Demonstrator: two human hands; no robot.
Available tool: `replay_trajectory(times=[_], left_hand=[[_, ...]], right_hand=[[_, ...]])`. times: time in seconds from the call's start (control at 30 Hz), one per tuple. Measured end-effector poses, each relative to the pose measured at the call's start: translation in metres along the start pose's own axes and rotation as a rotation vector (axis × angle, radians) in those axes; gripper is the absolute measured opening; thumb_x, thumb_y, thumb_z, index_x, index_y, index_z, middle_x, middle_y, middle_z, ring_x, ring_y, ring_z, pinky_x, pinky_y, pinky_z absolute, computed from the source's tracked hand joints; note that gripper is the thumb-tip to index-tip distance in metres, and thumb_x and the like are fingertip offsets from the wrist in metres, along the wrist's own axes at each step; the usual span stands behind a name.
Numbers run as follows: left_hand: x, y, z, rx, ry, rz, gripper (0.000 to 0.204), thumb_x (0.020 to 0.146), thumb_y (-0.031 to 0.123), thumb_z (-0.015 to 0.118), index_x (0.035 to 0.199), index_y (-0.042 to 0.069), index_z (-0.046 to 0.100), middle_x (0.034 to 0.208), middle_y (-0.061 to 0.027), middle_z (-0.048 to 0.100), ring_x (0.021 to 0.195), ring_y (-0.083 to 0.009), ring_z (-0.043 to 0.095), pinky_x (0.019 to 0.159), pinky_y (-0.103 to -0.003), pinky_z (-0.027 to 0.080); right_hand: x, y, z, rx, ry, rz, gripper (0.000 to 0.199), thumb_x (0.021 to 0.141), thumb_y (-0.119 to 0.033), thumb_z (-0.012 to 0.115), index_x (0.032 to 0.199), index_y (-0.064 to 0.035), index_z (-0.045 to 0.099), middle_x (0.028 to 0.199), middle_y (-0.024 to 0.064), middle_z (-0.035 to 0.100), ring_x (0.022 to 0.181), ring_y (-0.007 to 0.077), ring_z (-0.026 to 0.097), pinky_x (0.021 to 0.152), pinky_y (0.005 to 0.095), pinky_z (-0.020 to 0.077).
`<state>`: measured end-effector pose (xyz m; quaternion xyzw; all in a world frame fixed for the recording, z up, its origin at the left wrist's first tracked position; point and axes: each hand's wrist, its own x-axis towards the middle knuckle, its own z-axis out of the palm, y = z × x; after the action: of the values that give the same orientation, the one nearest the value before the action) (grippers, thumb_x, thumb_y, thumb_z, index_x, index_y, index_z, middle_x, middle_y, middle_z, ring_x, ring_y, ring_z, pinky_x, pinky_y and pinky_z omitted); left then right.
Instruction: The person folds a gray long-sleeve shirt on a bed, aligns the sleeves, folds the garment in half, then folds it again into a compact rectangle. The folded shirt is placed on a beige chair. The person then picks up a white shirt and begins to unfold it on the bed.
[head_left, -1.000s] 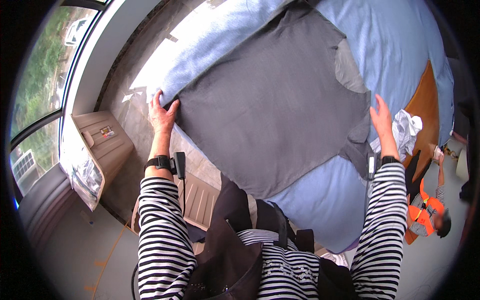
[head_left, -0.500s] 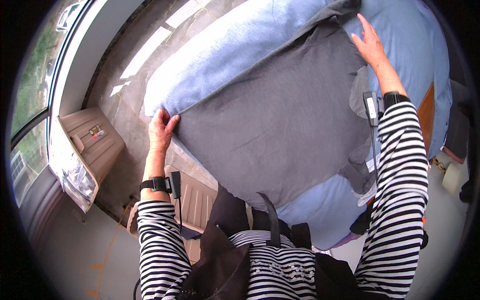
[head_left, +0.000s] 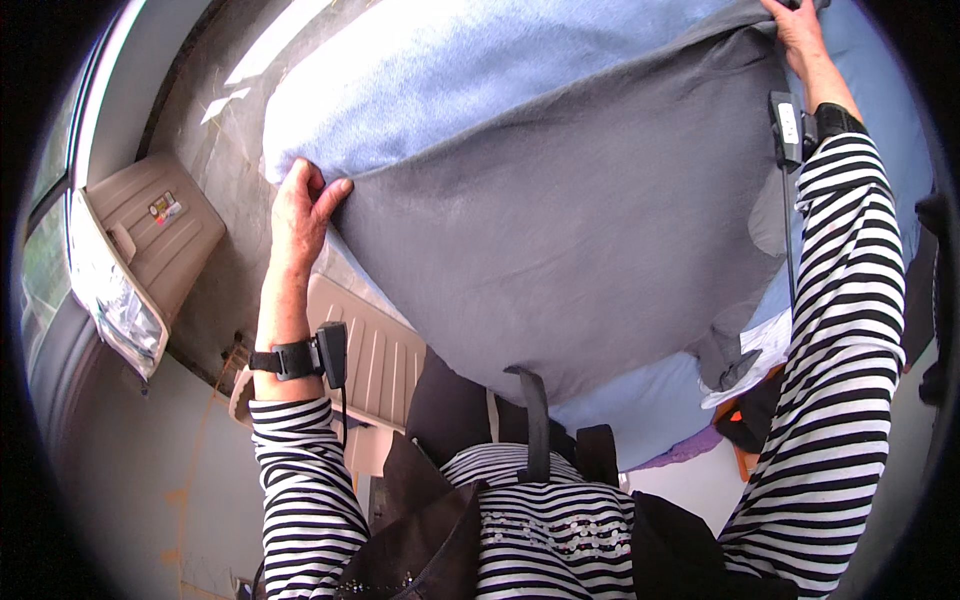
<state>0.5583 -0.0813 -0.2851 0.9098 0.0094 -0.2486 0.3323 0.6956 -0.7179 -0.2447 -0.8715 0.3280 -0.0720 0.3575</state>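
Spreading across a light blue bedsheet [head_left: 480, 70], the grey T-shirt [head_left: 590, 240] lies between both hands. The left hand [head_left: 300, 205] has its grip clenched on the shirt's near-left edge, thumb on top of the cloth. The right hand [head_left: 795, 30] sits at the far-right corner, but whether its grip is closed there I cannot tell. A beige slatted panel [head_left: 365, 355] shows just below the left wrist.

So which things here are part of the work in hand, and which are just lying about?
In hand:
- grey garment, spread flat
- left hand, gripping its left edge
- right hand, at its far right corner
- light blue sheet beneath it

Lying about:
- beige slatted panel
- beige tray
- orange item
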Motion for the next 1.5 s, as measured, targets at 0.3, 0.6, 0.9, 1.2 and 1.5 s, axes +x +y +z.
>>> replay_trajectory(times=[0.3, 0.6, 0.9, 1.2, 1.5], left_hand=[[-0.004, 0.001, -0.003, 0.103, 0.028, -0.003, 0.044, 0.084, 0.037, 0.079, 0.081, 0.005, 0.050, 0.066, -0.0102, 0.053, 0.063, -0.0214, 0.051, 0.061, -0.037, 0.045], [-0.065, 0.017, -0.025, 0.082, 0.109, 0.109, 0.018, 0.089, 0.016, 0.074, 0.098, 0.002, 0.068, 0.077, -0.0072, 0.067, 0.073, -0.0138, 0.062, 0.071, -0.029, 0.050], [-0.149, 0.070, -0.045, 0.217, 0.272, 0.532, 0.018, 0.080, -0.002, 0.075, 0.094, 0.004, 0.067, 0.091, -0.0105, 0.067, 0.093, -0.0289, 0.064, 0.084, -0.037, 0.052], [-0.224, 0.093, -0.016, 0.550, 0.184, 0.859, 0.021, 0.076, 0.008, 0.077, 0.096, 0.010, 0.070, 0.090, -0.0050, 0.066, 0.092, -0.0254, 0.065, 0.088, -0.044, 0.050], [-0.244, 0.074, 0.033, 0.677, 0.034, 0.888, 0.022, 0.076, 0.011, 0.070, 0.099, 0.012, 0.071, 0.094, -0.0029, 0.064, 0.099, -0.0231, 0.062, 0.092, -0.043, 0.047]], right_hand=[[-0.022, -0.038, -0.048, 0.138, 0.015, -0.050, 0.026, 0.087, -0.013, 0.066, 0.112, -0.0124, 0.064, 0.089, 0.0033, 0.065, 0.074, 0.0155, 0.064, 0.060, 0.0303, 0.0536], [-0.079, -0.041, -0.180, 0.473, -0.071, -0.074, 0.025, 0.088, -0.015, 0.067, 0.113, -0.0131, 0.066, 0.097, 0.0000, 0.068, 0.087, 0.0131, 0.065, 0.078, 0.0308, 0.0528], [-0.141, 0.005, -0.257, 0.569, -0.087, -0.037, 0.025, 0.095, -0.022, 0.067, 0.117, -0.0111, 0.068, 0.102, 0.0011, 0.069, 0.092, 0.0140, 0.065, 0.086, 0.0313, 0.0523], [-0.182, 0.087, -0.288, 0.474, -0.063, -0.029, 0.031, 0.100, -0.013, 0.061, 0.130, -0.0108, 0.066, 0.121, 0.0042, 0.065, 0.108, 0.0135, 0.063, 0.098, 0.0326, 0.0552], [-0.229, 0.136, -0.253, 0.372, 0.013, 0.265, 0.038, 0.095, 0.001, 0.055, 0.131, -0.0065, 0.063, 0.111, 0.0064, 0.065, 0.094, 0.0152, 0.065, 0.081, 0.0299, 0.0602]])
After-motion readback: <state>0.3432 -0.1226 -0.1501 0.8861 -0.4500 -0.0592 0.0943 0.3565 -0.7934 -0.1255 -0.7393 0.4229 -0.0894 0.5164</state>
